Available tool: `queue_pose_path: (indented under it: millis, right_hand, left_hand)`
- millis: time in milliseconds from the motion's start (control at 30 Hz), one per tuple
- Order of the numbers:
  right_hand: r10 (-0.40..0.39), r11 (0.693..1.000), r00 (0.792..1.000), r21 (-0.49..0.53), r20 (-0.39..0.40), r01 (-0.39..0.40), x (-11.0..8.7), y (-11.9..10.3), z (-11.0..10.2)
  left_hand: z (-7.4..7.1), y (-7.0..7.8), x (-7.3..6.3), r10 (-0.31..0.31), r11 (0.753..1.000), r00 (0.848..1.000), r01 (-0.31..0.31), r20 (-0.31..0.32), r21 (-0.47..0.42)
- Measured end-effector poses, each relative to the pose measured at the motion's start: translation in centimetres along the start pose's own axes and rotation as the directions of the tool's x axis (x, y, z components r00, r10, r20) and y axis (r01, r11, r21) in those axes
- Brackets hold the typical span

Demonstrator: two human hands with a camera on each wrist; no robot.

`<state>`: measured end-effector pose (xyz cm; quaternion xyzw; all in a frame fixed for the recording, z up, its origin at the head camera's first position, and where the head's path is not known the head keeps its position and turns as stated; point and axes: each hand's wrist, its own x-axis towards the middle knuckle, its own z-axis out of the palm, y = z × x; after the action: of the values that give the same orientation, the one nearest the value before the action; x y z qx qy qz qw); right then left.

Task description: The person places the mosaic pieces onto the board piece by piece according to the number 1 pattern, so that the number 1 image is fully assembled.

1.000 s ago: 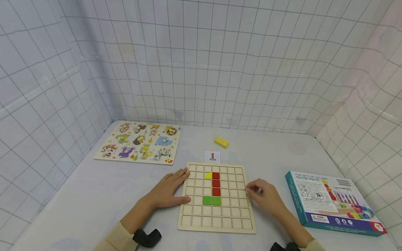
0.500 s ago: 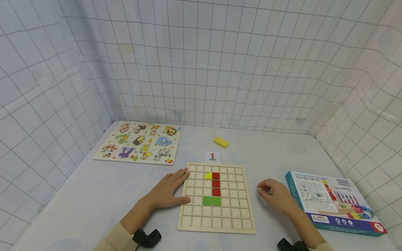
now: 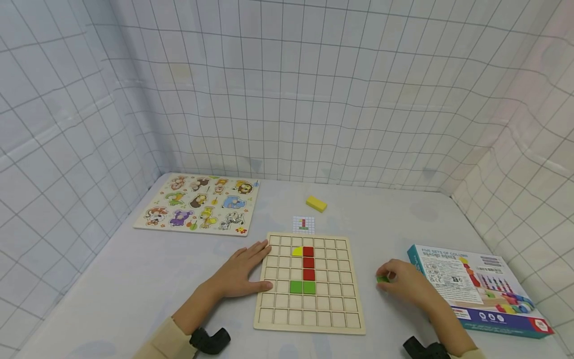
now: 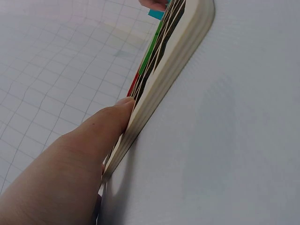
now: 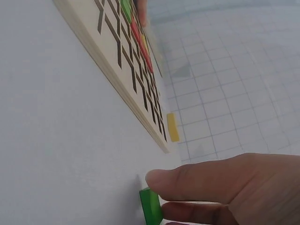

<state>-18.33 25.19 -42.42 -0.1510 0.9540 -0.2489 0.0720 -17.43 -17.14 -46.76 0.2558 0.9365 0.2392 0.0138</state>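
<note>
My left hand [image 3: 242, 271] lies spread at the left edge of a wooden grid board [image 3: 332, 329], its thumb [image 4: 110, 119] on the rim. One column of the board holds red squares [image 3: 308, 262], with a yellow piece [image 3: 298, 252] beside the top one. Below them sit two green squares [image 3: 296, 286]. Off the board's right side, my right hand [image 3: 403, 281] pinches a small green block [image 5: 151, 206] between thumb and fingers, low over the table; the hand partly covers the block in the head view.
A small pattern card [image 3: 304, 225] lies behind the board, and a yellow block [image 3: 316, 203] farther back. At back left is an animal puzzle board [image 3: 197, 204]. A teal-edged toy box [image 3: 475, 289] lies right of my right hand. Grid-patterned sheets [image 3: 287, 99] surround the table.
My right hand has moved right, from the board's right edge to nearer the toy box. The green block now shows at its fingertips. My left hand and the board have stayed put.
</note>
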Motion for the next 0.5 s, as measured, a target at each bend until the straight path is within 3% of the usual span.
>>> queue_pose_path:
  millis: [500]
  right_hand:
    - [0.029,1.0,0.999,0.0,-0.031,-0.029,0.08,0.17,0.34]
  left_hand:
    - [-0.07,0.13,-0.03,-0.003,1.0,1.0,0.003,0.0,-0.01]
